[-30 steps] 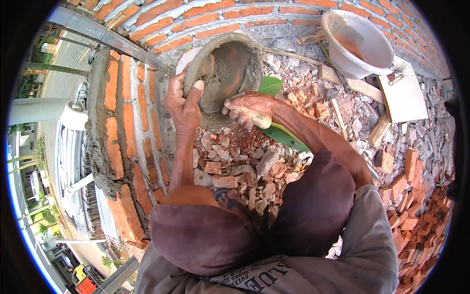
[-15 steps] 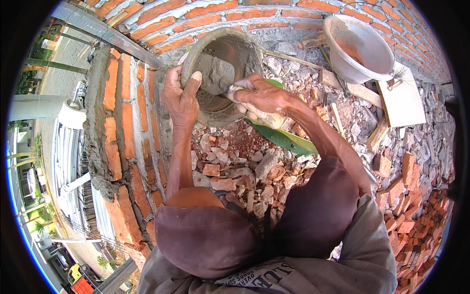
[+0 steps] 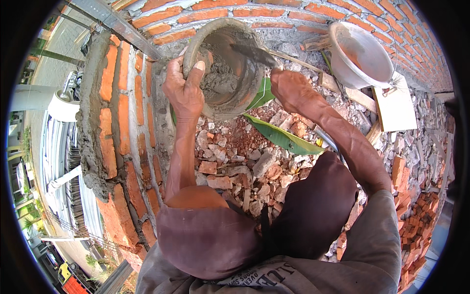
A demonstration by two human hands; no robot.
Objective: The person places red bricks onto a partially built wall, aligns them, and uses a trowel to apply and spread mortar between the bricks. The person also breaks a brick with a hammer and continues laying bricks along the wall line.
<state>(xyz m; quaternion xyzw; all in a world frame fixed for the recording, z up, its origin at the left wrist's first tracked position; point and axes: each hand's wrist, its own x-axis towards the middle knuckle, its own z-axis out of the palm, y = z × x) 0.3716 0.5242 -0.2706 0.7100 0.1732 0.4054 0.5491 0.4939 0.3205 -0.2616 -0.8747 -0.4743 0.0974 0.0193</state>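
A mortar-caked bucket (image 3: pixel 193 49) tilts toward me, with wet grey mortar (image 3: pixel 220 81) in its bottom. My left hand (image 3: pixel 185 88) grips the bucket's left rim, thumb on the outside near me. At the right rim, my right hand (image 3: pixel 296 90) is closed round the handle end of a trowel (image 3: pixel 254 54). The trowel's blade points left, over the bucket's mouth above the mortar. The handle itself is mostly hidden by my fingers.
Left stands a low brick wall (image 3: pixel 125 103) topped with wet mortar (image 3: pixel 93 117). A second, whitish bucket (image 3: pixel 350 68) and a pale board (image 3: pixel 395 108) lie right. Brick rubble (image 3: pixel 240 166), a green leaf (image 3: pixel 284 137) and stacked bricks (image 3: pixel 421 230) cover the ground; another brick wall (image 3: pixel 274 14) runs behind.
My right hand has drawn the trowel up and to the right, out of the mortar to the bucket's right rim. My left hand keeps its hold on the rim.
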